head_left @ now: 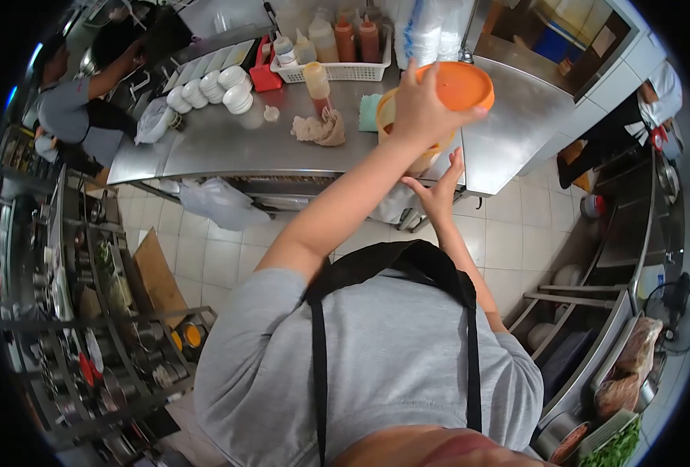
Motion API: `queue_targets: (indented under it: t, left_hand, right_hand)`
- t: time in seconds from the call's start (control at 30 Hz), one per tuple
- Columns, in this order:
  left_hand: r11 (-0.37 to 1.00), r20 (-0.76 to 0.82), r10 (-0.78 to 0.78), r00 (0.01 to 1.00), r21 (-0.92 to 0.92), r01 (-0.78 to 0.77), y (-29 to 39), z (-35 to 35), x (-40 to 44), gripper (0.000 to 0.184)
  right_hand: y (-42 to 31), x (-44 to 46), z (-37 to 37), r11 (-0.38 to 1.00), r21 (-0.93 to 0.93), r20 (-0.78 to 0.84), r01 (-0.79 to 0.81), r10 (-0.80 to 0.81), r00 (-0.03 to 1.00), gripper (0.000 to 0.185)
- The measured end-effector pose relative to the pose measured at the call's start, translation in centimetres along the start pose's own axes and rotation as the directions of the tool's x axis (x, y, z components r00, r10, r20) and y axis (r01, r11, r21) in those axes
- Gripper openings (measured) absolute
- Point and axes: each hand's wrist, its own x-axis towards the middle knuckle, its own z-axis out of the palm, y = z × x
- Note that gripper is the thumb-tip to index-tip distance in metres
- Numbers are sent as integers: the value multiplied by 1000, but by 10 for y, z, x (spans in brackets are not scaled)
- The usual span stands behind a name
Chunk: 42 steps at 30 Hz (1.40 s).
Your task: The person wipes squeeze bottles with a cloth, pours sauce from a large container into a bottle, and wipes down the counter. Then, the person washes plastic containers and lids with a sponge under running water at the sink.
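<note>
My left hand point(421, 113) is closed on a round orange lid point(462, 84), its fingers and thumb spread around the edge. The lid is tilted above a tub with a yellowish rim point(386, 109), which my left hand and forearm partly hide. Just below the tub, near the counter's front edge, my right hand point(438, 194) has thumb and fingers apart and holds nothing. Left of the tub are a green cloth point(369, 113), a crumpled beige cloth point(319, 129) and a squeeze bottle point(318, 84) with reddish sauce.
On the steel counter point(228, 144) stand stacked white bowls point(238, 100), a red holder point(266, 74) and a white basket point(331, 74) of sauce bottles. A person point(69, 109) works at the upper left, another point(656, 101) stands at the right. Racks of pans flank me.
</note>
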Motion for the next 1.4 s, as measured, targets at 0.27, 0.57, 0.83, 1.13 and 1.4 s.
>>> queue_targets:
  t: [0.27,0.57,0.83,1.13,1.4]
  left_hand:
    - [369,196,-129,972,-900,230,-121,-191,5,65]
    - [-238,350,-246,904,-926,294,-300,-309,-48,83]
    - [81,167,-646,745,-956,283,-401,-329,-80,64]
    - [796,-365,-485,794,192,574,-433,-320,-91,47]
    - [962,75,239,968,-153,-225,-253,-182,-55,33]
  right_hand:
    - [-35,19,41,943,332,-88,-27,60,994,147]
    - [-66,45,67,998,67,-207,-6,19,978,118]
    - [-71,46,66,995,43,-117,-92,96,988,136]
    - [-35,20,80,944,317,-202,-96,166,965,121]
    - [-51,15,78,994,65,-179,-84,94,979,117]
